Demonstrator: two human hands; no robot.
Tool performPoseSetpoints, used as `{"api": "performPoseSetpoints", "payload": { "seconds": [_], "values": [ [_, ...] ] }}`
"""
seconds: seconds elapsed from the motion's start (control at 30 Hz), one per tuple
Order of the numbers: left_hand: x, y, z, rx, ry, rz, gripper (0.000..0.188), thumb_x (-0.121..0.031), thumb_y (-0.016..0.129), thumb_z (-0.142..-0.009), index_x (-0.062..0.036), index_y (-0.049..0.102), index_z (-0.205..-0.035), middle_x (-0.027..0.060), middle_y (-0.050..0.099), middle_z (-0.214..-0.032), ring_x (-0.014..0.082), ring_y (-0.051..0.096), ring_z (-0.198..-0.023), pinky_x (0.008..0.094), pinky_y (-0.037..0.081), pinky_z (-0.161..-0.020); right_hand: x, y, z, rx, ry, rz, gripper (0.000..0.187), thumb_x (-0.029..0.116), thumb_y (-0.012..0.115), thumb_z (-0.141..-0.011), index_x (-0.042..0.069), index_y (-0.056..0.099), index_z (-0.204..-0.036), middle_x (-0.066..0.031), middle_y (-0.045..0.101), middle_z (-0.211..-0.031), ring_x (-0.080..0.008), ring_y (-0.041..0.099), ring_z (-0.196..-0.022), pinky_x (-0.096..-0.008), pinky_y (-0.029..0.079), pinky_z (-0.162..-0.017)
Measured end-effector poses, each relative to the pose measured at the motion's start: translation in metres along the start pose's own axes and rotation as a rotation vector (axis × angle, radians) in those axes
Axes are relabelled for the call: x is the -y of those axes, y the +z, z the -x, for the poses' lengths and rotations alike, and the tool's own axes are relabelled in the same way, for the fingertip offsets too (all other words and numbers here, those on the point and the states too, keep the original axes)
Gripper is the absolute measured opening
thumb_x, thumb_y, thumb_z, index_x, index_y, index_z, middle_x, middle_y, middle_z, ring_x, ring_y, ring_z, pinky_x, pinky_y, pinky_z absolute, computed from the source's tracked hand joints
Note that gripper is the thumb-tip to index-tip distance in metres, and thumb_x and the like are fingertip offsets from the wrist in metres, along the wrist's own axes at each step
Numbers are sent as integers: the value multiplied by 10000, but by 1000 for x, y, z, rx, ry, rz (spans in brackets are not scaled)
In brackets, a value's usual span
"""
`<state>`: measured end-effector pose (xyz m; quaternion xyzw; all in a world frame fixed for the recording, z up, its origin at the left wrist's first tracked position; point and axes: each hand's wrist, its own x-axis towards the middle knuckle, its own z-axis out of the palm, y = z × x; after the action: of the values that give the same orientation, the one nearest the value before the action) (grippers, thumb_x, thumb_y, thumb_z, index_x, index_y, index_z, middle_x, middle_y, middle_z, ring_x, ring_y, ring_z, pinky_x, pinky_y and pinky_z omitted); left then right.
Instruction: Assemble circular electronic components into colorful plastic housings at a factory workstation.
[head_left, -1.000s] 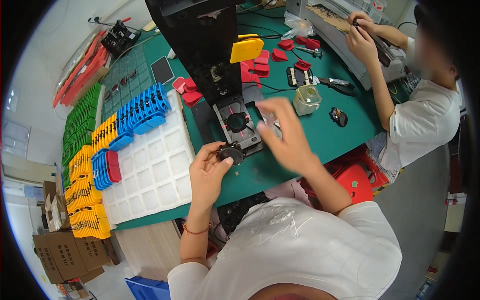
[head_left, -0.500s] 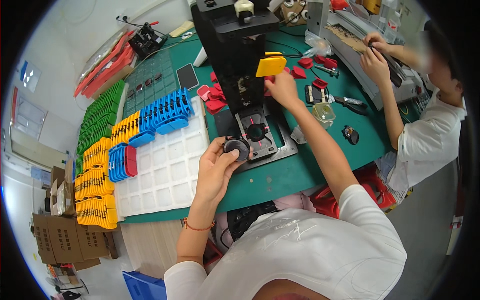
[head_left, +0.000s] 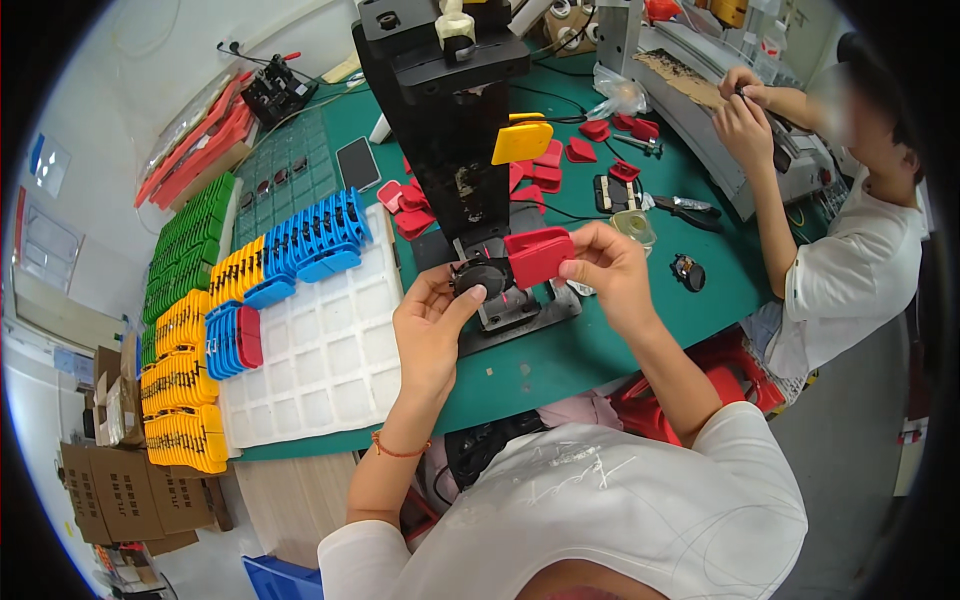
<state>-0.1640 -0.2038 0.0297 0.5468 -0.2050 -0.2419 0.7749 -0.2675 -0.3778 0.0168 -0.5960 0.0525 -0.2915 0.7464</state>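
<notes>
One held clip (head_left: pixel 540 258), clip-edged tray (head_left: pixel 330 350)

The left hand (head_left: pixel 430 325) partly covers the black round part (head_left: pixel 486 271). The red clip (head_left: pixel 540 260) obscures some of the fixture (head_left: pixel 508 316). The co-worker's (head_left: pixel 850 225) item (head_left: pixel 740 91) (dark, hand-held) is too small to identify.

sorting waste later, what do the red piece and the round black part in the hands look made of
Red piece: probably moulded plastic, smooth with a soft sheen, judging by its even colour. Round black part: dull sheen on a dark face; could be plastic or metal, too small to tell.
</notes>
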Motion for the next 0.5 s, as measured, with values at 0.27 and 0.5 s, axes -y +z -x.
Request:
{"api": "performPoseSetpoints", "payload": {
  "seconds": [0.27, 0.5],
  "values": [
    [0, 7, 3, -2, 37, -70, 298, 6, 641, -758, 48, 537, -1035, 65, 579, -916, 95, 538, -819, 216, 445, -731, -13, 17, 0, 18, 28, -111, 135, -39, 616, -759, -35, 559, -882, -94, 628, -833, -121, 605, -707, -255, 524, -611],
    [-7, 7, 3, -21, 75, -113, 309, 12, 631, -768, 78, 525, -1050, 82, 576, -923, 107, 547, -853, 218, 457, -779, -18, 22, -1, 0, 23, -117, 181, 42, 654, -761, -33, 557, -894, -99, 630, -827, -139, 599, -675, -256, 504, -621]
  ]
}}
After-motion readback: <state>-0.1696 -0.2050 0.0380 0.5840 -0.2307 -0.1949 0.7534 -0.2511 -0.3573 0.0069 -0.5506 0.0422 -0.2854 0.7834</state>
